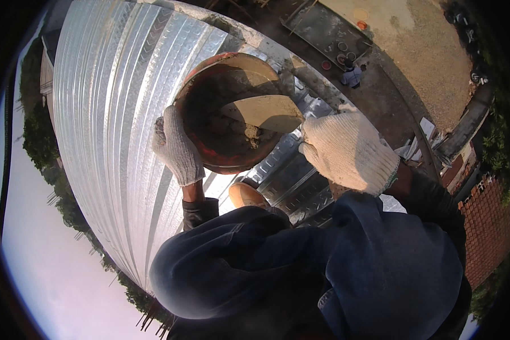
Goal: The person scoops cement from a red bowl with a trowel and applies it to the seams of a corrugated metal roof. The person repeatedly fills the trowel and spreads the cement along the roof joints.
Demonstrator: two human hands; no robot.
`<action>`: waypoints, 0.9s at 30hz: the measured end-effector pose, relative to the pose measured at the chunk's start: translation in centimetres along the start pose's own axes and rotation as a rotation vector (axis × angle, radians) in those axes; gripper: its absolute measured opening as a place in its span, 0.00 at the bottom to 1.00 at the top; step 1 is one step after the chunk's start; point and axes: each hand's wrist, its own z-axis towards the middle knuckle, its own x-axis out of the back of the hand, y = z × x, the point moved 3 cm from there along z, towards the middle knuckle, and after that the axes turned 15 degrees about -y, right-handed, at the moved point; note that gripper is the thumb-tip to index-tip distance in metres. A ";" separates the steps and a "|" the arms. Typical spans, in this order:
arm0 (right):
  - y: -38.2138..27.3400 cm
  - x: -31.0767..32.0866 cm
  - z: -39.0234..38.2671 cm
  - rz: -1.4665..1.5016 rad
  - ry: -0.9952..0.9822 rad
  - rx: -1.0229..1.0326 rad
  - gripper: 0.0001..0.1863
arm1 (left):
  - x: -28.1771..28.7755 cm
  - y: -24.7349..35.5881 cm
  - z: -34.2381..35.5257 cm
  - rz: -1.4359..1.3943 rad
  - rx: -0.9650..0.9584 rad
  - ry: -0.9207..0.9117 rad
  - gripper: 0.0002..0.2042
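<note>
My left hand (178, 146), in a pale knitted glove, is closed on the left side of a round red bucket (225, 169). The bucket is tilted so its mouth faces me, and grey wet mortar (207, 116) coats the inside. My gloved right hand (351, 152) grips a trowel at the bucket's right side; the glove hides the handle. The trowel's broad blade (260, 111) reaches over the bucket's mouth, with mortar smeared on it. A small lump of mortar (252, 135) shows just below the blade.
Ribbed metal sheets (119, 107) spread out on the left and beneath the bucket. A rough masonry edge (317, 79) runs along the right, with a drop beyond. Far below, a person (352, 76) is beside a mixing tray (328, 34). My tan shoe (246, 195) rests near the bucket.
</note>
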 end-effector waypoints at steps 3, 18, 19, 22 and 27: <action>-0.3 2.0 -0.1 -0.059 -0.126 -0.068 0.22 | 0.2 0.0 0.0 -0.001 -0.002 -0.014 0.16; -4.6 -0.4 5.4 -0.036 -0.162 0.161 0.12 | -0.6 0.4 -0.1 -0.010 -0.005 -0.009 0.16; -4.3 -0.6 5.3 -0.006 -0.190 0.154 0.11 | -0.5 0.3 0.0 -0.008 -0.011 -0.009 0.16; -4.6 0.8 5.3 0.069 -0.244 0.121 0.11 | -0.1 0.5 -0.1 0.019 -0.018 -0.011 0.15; -3.2 2.5 5.2 0.209 -0.289 0.224 0.14 | 0.8 0.4 0.2 -0.018 0.019 -0.007 0.14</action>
